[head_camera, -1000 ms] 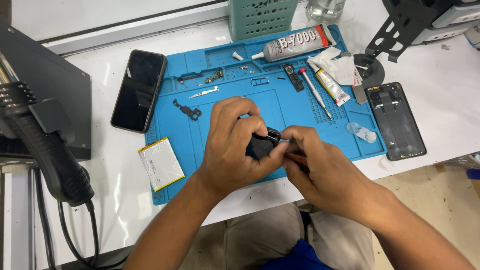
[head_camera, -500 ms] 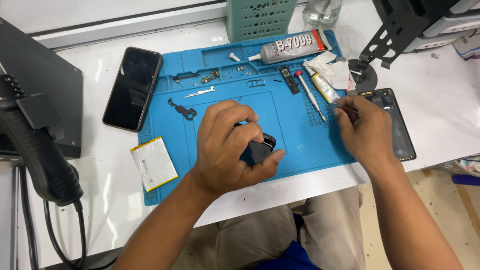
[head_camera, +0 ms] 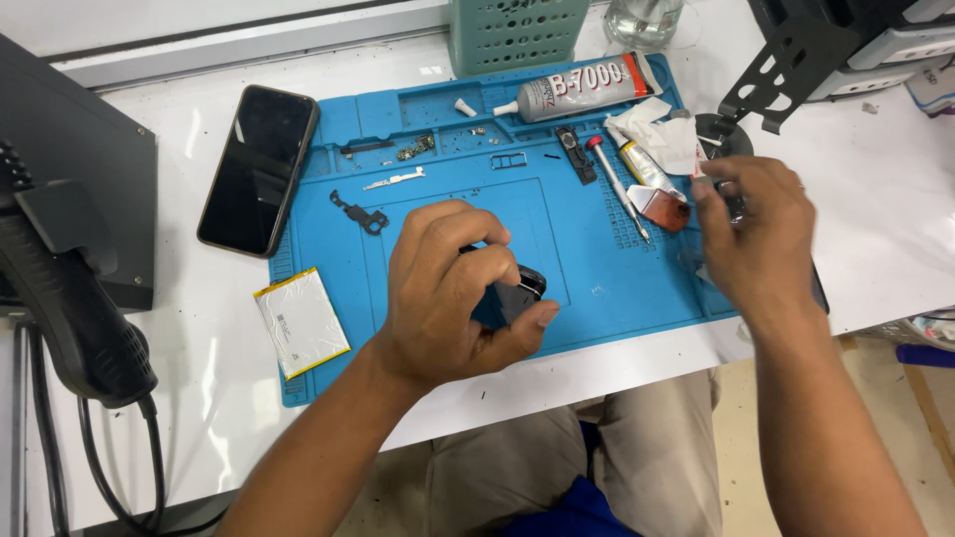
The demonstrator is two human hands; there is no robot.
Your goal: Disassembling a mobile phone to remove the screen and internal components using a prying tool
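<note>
My left hand (head_camera: 453,288) is curled around a small black device (head_camera: 519,290) just above the blue work mat (head_camera: 537,214), near the mat's front edge. My right hand (head_camera: 751,234) hovers over the mat's right edge, fingers pinched on a small dark part that is blurred; it covers most of a dark phone frame (head_camera: 818,290) lying there. Close to its fingertips are a crumpled white tissue (head_camera: 662,134), a small yellow-and-white tube (head_camera: 642,164) and a thin screwdriver (head_camera: 617,187).
A large grey glue tube (head_camera: 582,89) lies at the mat's back. A black phone (head_camera: 259,169) and a flat white battery (head_camera: 300,320) sit left. A black heat gun (head_camera: 70,298) hangs at the far left. A green basket (head_camera: 517,30) and black stand (head_camera: 786,60) are behind.
My right hand left the black device and moved right and back, now over the phone frame at the mat's right edge. My left hand keeps holding the device.
</note>
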